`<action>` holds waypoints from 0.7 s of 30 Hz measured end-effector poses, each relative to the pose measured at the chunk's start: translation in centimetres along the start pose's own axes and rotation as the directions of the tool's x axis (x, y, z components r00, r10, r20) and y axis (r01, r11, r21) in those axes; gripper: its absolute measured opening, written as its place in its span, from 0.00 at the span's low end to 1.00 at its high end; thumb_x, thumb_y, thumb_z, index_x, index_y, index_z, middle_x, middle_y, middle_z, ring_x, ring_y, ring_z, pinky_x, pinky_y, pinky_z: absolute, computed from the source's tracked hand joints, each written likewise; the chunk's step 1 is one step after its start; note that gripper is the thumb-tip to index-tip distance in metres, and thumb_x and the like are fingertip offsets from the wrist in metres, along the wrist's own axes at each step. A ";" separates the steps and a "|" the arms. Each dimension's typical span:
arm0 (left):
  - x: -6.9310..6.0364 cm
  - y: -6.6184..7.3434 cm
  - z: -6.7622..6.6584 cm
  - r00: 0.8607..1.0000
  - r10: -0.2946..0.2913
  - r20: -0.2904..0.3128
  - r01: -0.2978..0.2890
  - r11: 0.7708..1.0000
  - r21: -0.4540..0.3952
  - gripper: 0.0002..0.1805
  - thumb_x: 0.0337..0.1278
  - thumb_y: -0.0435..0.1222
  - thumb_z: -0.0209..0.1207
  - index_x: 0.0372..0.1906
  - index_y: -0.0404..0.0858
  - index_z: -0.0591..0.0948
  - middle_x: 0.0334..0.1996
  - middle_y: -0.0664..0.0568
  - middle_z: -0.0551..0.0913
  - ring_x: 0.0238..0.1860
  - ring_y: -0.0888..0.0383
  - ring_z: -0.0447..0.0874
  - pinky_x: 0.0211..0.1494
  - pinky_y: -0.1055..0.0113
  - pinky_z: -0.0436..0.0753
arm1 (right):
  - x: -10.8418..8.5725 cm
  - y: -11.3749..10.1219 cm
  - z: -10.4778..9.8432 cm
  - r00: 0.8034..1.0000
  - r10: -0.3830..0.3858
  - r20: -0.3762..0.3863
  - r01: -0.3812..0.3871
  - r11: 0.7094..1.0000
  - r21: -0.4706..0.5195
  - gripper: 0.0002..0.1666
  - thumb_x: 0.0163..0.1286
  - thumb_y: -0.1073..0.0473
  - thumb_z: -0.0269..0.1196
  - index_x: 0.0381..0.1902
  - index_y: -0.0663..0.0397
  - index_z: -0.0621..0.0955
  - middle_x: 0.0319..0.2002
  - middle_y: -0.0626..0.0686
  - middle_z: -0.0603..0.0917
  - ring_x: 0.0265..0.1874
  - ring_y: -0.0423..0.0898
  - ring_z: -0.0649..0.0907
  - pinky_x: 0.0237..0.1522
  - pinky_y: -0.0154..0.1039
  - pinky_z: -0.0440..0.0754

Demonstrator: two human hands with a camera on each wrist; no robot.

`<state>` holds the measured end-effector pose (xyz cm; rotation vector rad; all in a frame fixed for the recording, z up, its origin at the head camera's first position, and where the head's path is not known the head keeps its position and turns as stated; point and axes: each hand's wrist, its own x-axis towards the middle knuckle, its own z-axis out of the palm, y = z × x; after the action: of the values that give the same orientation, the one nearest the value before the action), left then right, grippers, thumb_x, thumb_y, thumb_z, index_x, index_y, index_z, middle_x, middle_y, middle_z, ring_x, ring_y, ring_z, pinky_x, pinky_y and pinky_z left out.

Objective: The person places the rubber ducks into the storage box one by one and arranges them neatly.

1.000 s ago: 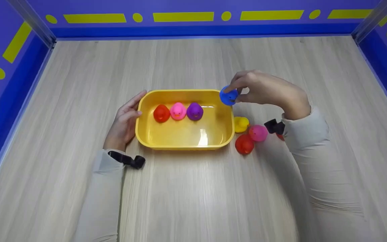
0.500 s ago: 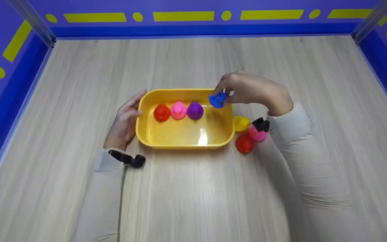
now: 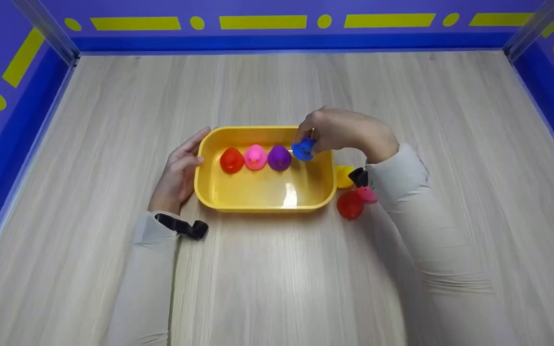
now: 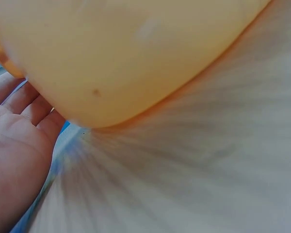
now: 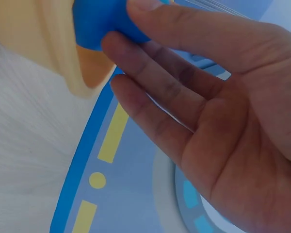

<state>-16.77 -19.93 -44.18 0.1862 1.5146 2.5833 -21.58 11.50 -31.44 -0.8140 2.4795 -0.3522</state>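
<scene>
"In the yellow tub (image 3: pixel 258 209), how many?"
"Three in a row: red duck (image 3: pixel 231 161), pink duck (image 3: pixel 255 157), purple duck (image 3: pixel 279 158). Just right of those, one blue duck (image 3: pixel 302 150), pinched by right hand (image 3: pixel 343 129)."
"And outside?"
"Three in sight: yellow duck (image 3: pixel 343 177), second pink duck (image 3: pixel 367 194), second red duck (image 3: pixel 350 205)."
"Left hand (image 3: pixel 176 173)?"
"Gripping the tub's end, same as before."
"Any change?"
"Blue duck, brought in from the right rim."

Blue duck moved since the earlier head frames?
Yes, the blue duck moved left against the yellow tub, from its far right corner toward the purple duck.
</scene>
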 end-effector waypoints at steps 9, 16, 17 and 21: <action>0.0 0.0 -0.1 1.000 -0.010 0.005 0.010 1.000 -0.002 0.36 0.50 0.20 0.40 0.71 0.28 0.60 0.63 0.51 0.74 0.65 0.55 0.68 0.68 0.66 0.71 | 0.7 -0.6 0.1 0.999 0.009 0.035 -0.008 1.000 -0.030 0.17 0.59 0.66 0.67 0.47 0.51 0.85 0.44 0.52 0.83 0.42 0.50 0.79 0.53 0.44 0.82; 0.0 0.0 0.0 1.000 -0.002 -0.002 0.002 1.000 0.000 0.35 0.50 0.20 0.40 0.70 0.29 0.63 0.63 0.50 0.74 0.65 0.55 0.68 0.68 0.66 0.70 | 1.3 -0.8 0.3 0.992 0.088 0.088 -0.085 0.996 -0.036 0.19 0.59 0.68 0.65 0.49 0.49 0.84 0.47 0.52 0.81 0.45 0.51 0.77 0.54 0.46 0.81; 0.0 0.0 0.0 1.000 -0.001 -0.002 0.001 1.000 0.000 0.35 0.50 0.20 0.40 0.70 0.29 0.63 0.63 0.50 0.74 0.65 0.55 0.68 0.68 0.66 0.70 | 1.3 -0.8 0.4 0.990 0.101 0.094 -0.098 0.994 -0.038 0.20 0.59 0.68 0.65 0.49 0.49 0.84 0.48 0.52 0.81 0.46 0.51 0.77 0.55 0.46 0.81; 0.0 0.0 0.0 1.000 0.002 0.000 -0.002 1.000 0.003 0.35 0.50 0.20 0.40 0.70 0.29 0.63 0.62 0.51 0.75 0.65 0.56 0.68 0.69 0.66 0.70 | 1.6 -1.0 0.5 0.982 0.147 0.122 -0.142 0.989 -0.052 0.21 0.59 0.68 0.65 0.50 0.48 0.83 0.50 0.52 0.79 0.47 0.51 0.76 0.55 0.46 0.80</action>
<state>-16.81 -19.94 -44.23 0.1880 1.5187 2.5832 -21.91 9.70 -32.06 -0.6474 2.4179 -0.1902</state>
